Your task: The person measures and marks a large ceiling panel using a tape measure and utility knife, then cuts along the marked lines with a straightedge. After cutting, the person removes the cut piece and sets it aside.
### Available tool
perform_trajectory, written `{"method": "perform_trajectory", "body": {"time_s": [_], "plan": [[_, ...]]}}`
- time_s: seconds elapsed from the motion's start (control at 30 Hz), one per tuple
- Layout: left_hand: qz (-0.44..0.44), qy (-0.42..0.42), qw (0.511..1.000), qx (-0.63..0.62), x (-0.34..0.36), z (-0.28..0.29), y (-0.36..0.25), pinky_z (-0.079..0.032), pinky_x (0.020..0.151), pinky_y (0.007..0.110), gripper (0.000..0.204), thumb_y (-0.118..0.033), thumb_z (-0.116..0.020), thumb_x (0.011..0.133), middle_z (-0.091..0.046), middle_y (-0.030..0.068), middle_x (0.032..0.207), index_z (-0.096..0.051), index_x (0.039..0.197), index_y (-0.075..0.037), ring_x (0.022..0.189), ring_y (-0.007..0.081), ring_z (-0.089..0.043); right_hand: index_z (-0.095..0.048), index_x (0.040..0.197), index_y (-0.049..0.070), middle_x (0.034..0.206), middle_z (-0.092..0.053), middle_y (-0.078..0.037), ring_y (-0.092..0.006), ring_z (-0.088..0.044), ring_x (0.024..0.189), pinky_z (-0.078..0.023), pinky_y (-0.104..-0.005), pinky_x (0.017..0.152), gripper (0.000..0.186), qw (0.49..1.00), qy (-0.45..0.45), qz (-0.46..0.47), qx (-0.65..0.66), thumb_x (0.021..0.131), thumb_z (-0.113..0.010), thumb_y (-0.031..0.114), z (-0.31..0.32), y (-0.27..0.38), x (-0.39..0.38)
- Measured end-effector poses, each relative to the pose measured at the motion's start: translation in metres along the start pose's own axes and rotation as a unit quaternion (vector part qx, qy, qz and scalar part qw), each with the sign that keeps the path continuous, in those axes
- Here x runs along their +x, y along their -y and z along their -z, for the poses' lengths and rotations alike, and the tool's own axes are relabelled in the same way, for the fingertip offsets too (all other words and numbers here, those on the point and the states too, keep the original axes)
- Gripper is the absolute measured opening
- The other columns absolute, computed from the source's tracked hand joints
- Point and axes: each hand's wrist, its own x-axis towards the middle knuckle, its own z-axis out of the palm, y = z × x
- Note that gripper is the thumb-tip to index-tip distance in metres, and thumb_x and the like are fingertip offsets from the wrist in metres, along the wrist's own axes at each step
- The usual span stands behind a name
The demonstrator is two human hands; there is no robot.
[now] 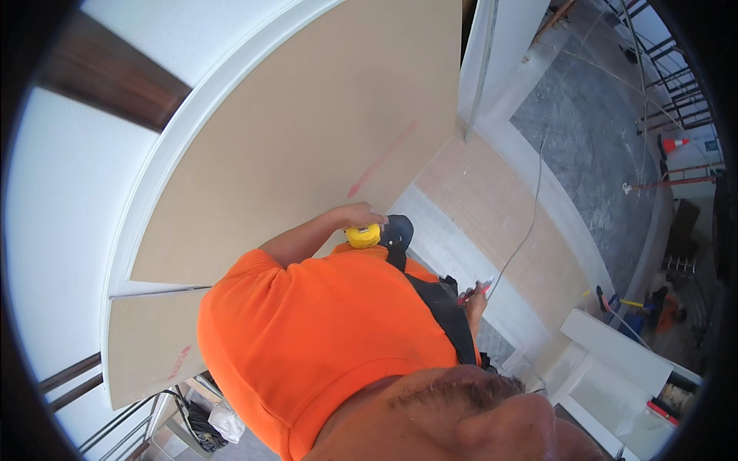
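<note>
My left hand (361,214) is closed around a yellow tape measure (364,235), held low by my waist. No pulled-out tape blade shows. On my right side, my right hand (475,300) grips a slim red tool (486,286) with a pale end; its exact kind is too small to make out. A tan board (307,115) stands close to my left hand, with a reddish smear (382,159) across its face. Beside the tape measure is a dark rounded shape, perhaps my knee or shoe. A black strap (438,307) crosses my orange shirt.
A thin cable (530,223) runs over the pale floor strips near my right hand. Grey flooring (588,146), scaffold frames (680,100) and an orange-white cone (673,144) lie beyond. A white cabinet-like unit (615,369) stands at lower right. Plastic bags (223,421) sit at lower left.
</note>
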Motion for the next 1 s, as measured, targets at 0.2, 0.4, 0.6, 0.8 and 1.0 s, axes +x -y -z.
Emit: {"method": "perform_trajectory", "body": {"time_s": [0.2, 0.4, 0.6, 0.8, 1.0], "plan": [[0.053, 0.0, 0.993, 0.102, 0.071, 0.012, -0.087, -0.053, 0.086, 0.036, 0.057, -0.052, -0.07, 0.09, -0.073, 0.0146, 0.111, -0.075, 0.11, 0.001, 0.1, 0.0217, -0.068, -0.057, 0.105, 0.007, 0.069, -0.053, -0.002, -0.0158, -0.05, 0.054, -0.045, -0.0328, 0.051, 0.028, 0.994, -0.044, -0.094, 0.017, 0.099, -0.062, 0.034, -0.01, 0.013, 0.085], [-0.02, -0.032, 0.999, 0.038, 0.172, 0.036, -0.177, -0.053, 0.082, 0.038, 0.059, -0.055, -0.071, 0.088, -0.071, 0.0152, 0.102, -0.075, 0.102, 0.003, 0.095, 0.0223, -0.066, -0.061, 0.086, 0.008, 0.067, -0.055, 0.0, -0.0146, -0.049, 0.051, -0.043, -0.0327, 0.049, 0.028, 0.989, -0.071, -0.034, -0.124, 0.097, -0.064, 0.034, -0.042, 0.105, 0.2], [-0.079, 0.033, 0.988, 0.131, 0.276, 0.068, -0.213, -0.05, 0.088, 0.039, 0.052, -0.049, -0.072, 0.083, -0.072, 0.0134, 0.106, -0.073, 0.109, -0.004, 0.1, 0.0246, -0.067, -0.066, 0.092, 0.003, 0.063, -0.05, 0.002, -0.0111, -0.047, 0.048, -0.042, -0.0304, 0.046, 0.029, 0.982, -0.034, 0.116, -0.146, 0.096, -0.067, 0.032, -0.151, 0.31, 0.259], [-0.078, -0.043, 0.994, 0.068, 0.248, 0.113, -0.267, -0.051, 0.084, 0.039, 0.047, -0.043, -0.071, 0.084, -0.07, 0.0128, 0.102, -0.07, 0.11, -0.004, 0.095, 0.0255, -0.066, -0.068, 0.101, 0.002, 0.062, -0.047, 0.003, -0.0103, -0.047, 0.049, -0.043, -0.0293, 0.046, 0.028, 0.971, 0.12, 0.113, -0.174, 0.096, -0.068, 0.03, -0.273, 0.401, 0.327], [0.01, -0.243, 0.905, -0.35, 0.325, 0.104, -0.329, -0.054, 0.078, 0.037, 0.056, -0.046, -0.069, 0.09, -0.069, 0.0129, 0.101, -0.064, 0.119, 0.002, 0.091, 0.0208, -0.067, -0.072, 0.111, 0.004, 0.074, -0.062, -0.002, -0.0114, -0.054, 0.051, -0.043, -0.0284, 0.045, 0.039, 0.849, 0.422, -0.001, -0.318, 0.095, -0.073, 0.039, -0.422, 0.415, 0.374]]}}
